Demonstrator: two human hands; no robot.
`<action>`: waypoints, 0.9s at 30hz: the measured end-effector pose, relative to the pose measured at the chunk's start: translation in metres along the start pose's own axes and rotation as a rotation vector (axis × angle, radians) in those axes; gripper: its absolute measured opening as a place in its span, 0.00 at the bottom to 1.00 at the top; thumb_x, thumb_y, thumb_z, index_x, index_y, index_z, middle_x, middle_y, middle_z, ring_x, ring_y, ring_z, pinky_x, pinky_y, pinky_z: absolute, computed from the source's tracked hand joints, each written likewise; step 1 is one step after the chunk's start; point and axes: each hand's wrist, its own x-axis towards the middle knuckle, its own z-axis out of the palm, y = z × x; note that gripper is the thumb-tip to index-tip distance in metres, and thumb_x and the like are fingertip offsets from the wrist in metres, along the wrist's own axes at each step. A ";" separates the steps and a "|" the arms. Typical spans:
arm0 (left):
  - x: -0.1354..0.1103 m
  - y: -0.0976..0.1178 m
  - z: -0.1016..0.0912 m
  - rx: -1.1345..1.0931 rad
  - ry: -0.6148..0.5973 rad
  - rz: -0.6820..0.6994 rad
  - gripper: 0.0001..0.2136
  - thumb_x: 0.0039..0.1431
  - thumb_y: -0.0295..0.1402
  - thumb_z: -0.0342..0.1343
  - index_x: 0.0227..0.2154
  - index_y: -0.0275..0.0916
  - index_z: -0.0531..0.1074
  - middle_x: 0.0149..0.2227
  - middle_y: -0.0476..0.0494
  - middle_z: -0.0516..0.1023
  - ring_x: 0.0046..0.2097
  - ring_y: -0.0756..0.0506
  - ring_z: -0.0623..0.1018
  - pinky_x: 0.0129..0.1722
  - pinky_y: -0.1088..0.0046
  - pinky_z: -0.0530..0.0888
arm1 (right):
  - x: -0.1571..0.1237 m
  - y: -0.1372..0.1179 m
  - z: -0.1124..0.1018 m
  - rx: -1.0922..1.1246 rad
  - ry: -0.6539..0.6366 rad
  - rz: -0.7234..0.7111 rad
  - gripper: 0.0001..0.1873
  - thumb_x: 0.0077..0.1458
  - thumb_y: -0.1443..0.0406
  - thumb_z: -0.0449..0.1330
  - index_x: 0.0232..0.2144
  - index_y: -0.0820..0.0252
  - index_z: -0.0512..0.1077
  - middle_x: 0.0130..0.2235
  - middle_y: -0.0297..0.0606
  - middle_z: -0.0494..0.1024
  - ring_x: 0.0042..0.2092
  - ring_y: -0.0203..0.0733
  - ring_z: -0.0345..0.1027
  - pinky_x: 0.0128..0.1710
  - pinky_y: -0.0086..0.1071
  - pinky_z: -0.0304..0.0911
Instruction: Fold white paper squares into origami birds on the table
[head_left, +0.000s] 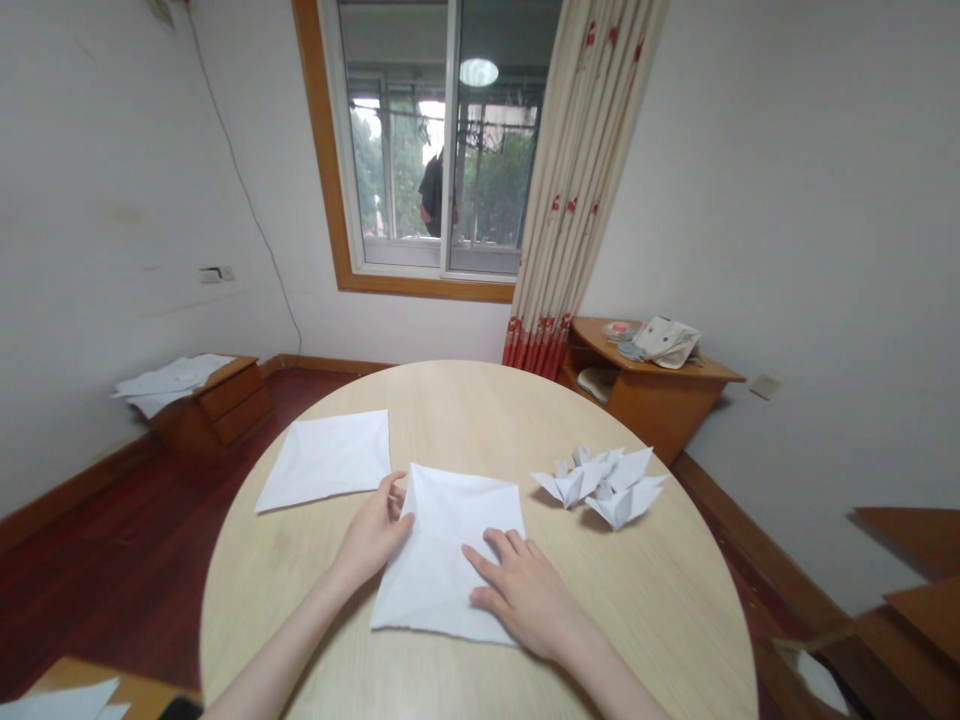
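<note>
A creased square sheet of white paper lies on the round table, turned like a diamond, with fold lines showing across it. My left hand grips its left edge near the upper corner between curled fingers and thumb. My right hand rests flat on the sheet's lower right part, fingers spread. Left of them lies a second creased white sheet, not touched by either hand. A small pile of folded white paper figures sits to the right of both hands.
The round pale wood table has free surface at its far side and right. A low wooden cabinet holding a cloth bag stands beyond it, and a wooden nightstand with papers stands left. Red wooden floor surrounds the table.
</note>
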 end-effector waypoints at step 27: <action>0.002 0.006 0.001 -0.339 0.001 0.157 0.21 0.54 0.33 0.54 0.52 0.37 0.67 0.43 0.40 0.76 0.42 0.45 0.76 0.40 0.68 0.74 | 0.018 -0.010 0.014 -0.074 0.083 0.001 0.24 0.62 0.57 0.54 0.58 0.56 0.63 0.56 0.47 0.68 0.53 0.55 0.61 0.49 0.47 0.61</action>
